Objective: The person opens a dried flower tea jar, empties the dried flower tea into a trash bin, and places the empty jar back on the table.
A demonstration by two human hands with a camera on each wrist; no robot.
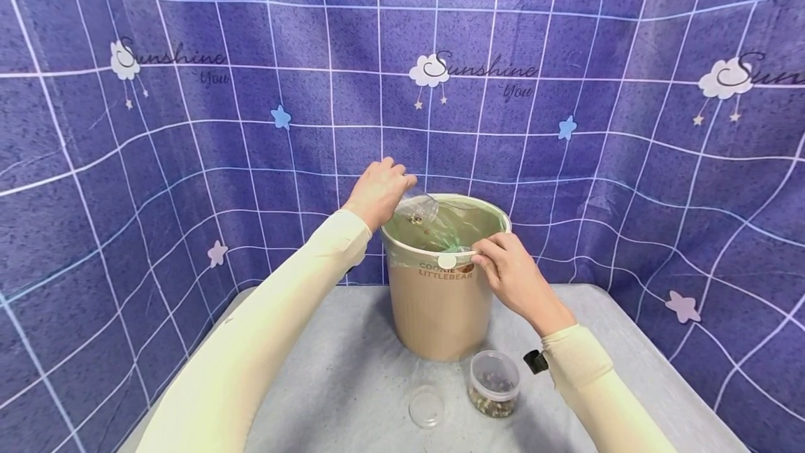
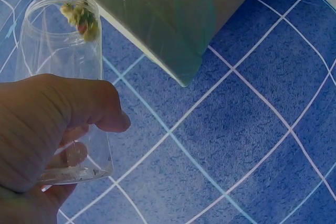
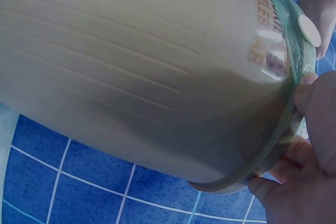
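Observation:
My left hand (image 1: 380, 191) grips a clear plastic jar (image 2: 60, 61), tipped over the mouth of a beige trash bin (image 1: 440, 320). A small clump of yellowish, dried-flower-like bits (image 2: 81, 20) sits near the jar's mouth, and dark specks cling to its base. A thin green bag (image 1: 468, 219) lines the bin and folds over its white rim. On the bin's near right side, my right hand (image 1: 516, 278) pinches the rim and bag edge between thumb and fingers. The right wrist view shows those fingers (image 3: 302, 153) at the rim.
In front of the bin, a clear tub (image 1: 494, 386) stands uncapped, partly filled with brownish bits. Left of it is a clear round plastic piece (image 1: 427, 406), its kind unclear. A blue checked curtain (image 1: 352, 89) surrounds the grey tabletop (image 1: 327, 355).

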